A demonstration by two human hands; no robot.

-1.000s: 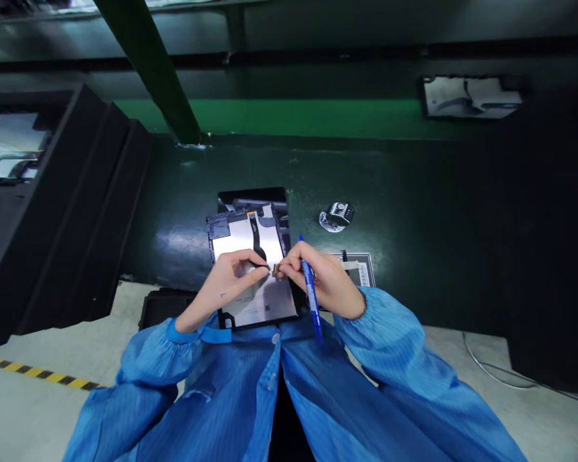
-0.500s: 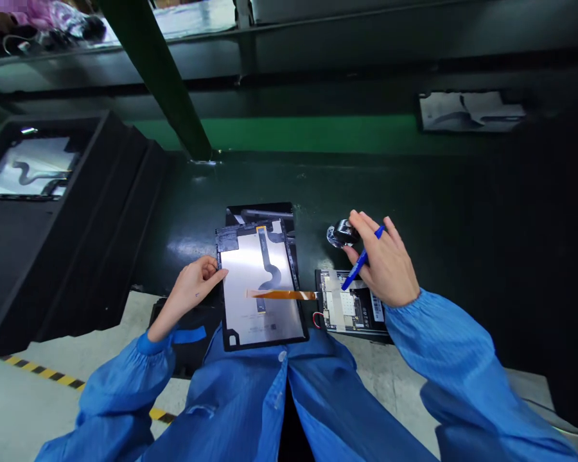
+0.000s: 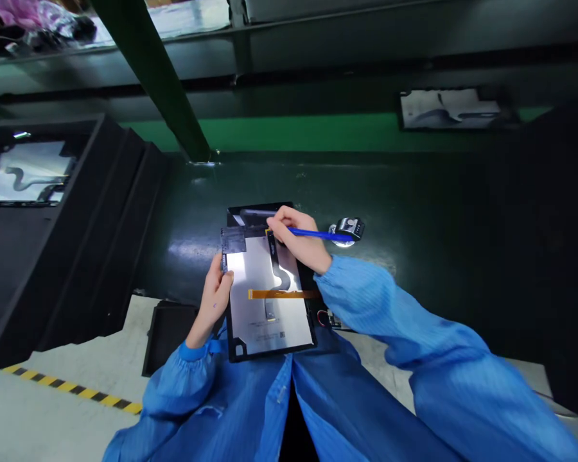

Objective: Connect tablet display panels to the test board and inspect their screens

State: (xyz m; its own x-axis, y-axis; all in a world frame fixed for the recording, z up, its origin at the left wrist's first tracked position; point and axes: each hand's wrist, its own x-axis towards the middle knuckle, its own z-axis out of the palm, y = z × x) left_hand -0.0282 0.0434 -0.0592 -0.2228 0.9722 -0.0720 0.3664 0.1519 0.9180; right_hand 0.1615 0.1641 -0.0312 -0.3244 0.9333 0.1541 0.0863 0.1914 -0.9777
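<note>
My left hand [image 3: 216,292] is closed on the left edge of a tablet screen panel [image 3: 250,327], its thumb on the silvery back. The panel lies tilted over a second dark glass panel [image 3: 236,217] at the edge of the bench. My right hand [image 3: 301,240] is at the panel's top, fingers pinched near the upper end of its dark ribbon cable [image 3: 273,253]. A blue pen-like stick [image 3: 320,235] is held in that hand, pointing right. Whether the fingertips hold anything else is hidden. An orange flex cable [image 3: 279,294] crosses the panel towards a circuit board [image 3: 336,321], mostly covered by my right sleeve.
A small black and silver roll-like object [image 3: 350,228] sits on the dark bench [image 3: 385,192], right of my hand. Stacked black trays [image 3: 120,224] with a screen panel [image 3: 24,170] stand at the left. Another panel [image 3: 447,109] lies at the back right. A green post [image 3: 158,83] rises behind.
My right hand has left the roll-like object and moved left to the panel's top, still carrying the blue stick. My left hand has shifted slightly right, gripping the panel edge.
</note>
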